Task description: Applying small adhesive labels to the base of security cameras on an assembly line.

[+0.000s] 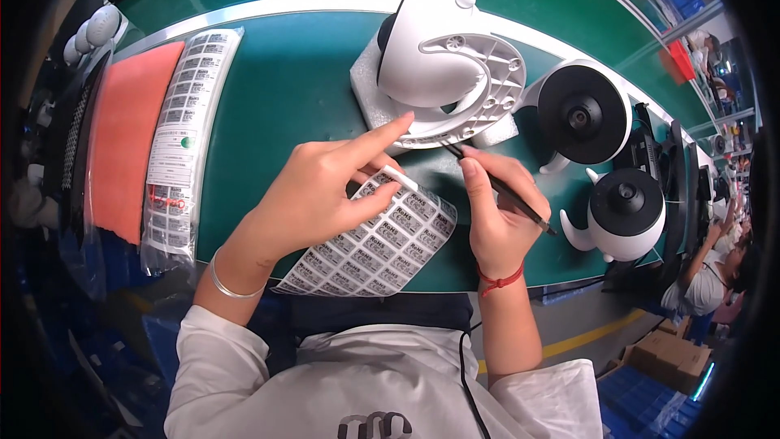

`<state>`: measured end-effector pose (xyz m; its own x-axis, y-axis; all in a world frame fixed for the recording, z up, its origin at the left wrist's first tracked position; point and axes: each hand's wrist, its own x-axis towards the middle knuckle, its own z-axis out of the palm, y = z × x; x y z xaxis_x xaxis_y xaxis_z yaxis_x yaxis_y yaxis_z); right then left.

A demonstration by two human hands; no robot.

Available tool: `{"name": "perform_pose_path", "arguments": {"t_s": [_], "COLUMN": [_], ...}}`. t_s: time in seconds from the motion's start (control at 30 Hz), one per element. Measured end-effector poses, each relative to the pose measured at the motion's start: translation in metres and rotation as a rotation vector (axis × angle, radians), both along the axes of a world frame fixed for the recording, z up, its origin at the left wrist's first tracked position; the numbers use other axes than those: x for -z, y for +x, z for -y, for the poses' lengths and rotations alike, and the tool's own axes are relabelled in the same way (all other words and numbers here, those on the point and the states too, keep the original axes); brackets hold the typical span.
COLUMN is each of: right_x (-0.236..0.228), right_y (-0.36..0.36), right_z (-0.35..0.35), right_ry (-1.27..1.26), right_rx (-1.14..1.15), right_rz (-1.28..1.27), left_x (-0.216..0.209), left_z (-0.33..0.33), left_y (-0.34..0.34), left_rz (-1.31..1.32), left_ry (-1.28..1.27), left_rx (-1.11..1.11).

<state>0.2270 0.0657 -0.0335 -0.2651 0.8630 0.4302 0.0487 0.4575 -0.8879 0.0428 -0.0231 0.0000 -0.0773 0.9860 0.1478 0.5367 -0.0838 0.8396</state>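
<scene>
A sheet of grey-and-white labels (pixel 370 252) hangs from my left hand (pixel 321 187), pinched between the thumb and the lower fingers. The left index finger stretches out to the rim of a white curved plastic housing (pixel 431 65). That housing lies on its side with its ribbed underside showing, propped on pale foam (pixel 364 73). In my right hand (pixel 505 215) is a pair of black tweezers (pixel 520 205), held like a pen. The tweezer tips are at the housing's lower edge; whether they grip a label there is too small to tell.
Two white devices with round black faces, a larger one (pixel 600 118) and a smaller one (pixel 642 232), stand on the right of the green table (pixel 284 65). On the left lie bagged label sheets (pixel 183 122) and an orange sheet (pixel 130 146). Another person (pixel 707 276) is at far right.
</scene>
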Motion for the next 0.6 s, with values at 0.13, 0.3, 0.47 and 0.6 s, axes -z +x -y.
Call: {"name": "perform_pose_path", "arguments": {"t_s": [0.13, 0.3, 0.47, 0.6], "right_x": [-0.002, -0.0001, 0.0006, 0.0003], "right_y": [-0.0049, -0.0051, -0.0004, 0.001], "right_z": [0.002, 0.0028, 0.0006, -0.0005], "right_ry": [0.123, 0.028, -0.06, 0.026], "right_rx": [0.081, 0.092, 0.064, -0.01], "right_rz": [0.048, 0.018, -0.015, 0.009], "left_x": [0.0019, 0.0022, 0.0004, 0.0027], "left_z": [0.0017, -0.0004, 0.0006, 0.0], "left_y": [-0.0038, -0.0008, 0.0, 0.0018], "left_rz": [0.019, -0.011, -0.067, -0.064], "left_ry": [0.012, 0.032, 0.051, 0.062], "left_rx": [-0.018, -0.019, -0.021, -0.018]}}
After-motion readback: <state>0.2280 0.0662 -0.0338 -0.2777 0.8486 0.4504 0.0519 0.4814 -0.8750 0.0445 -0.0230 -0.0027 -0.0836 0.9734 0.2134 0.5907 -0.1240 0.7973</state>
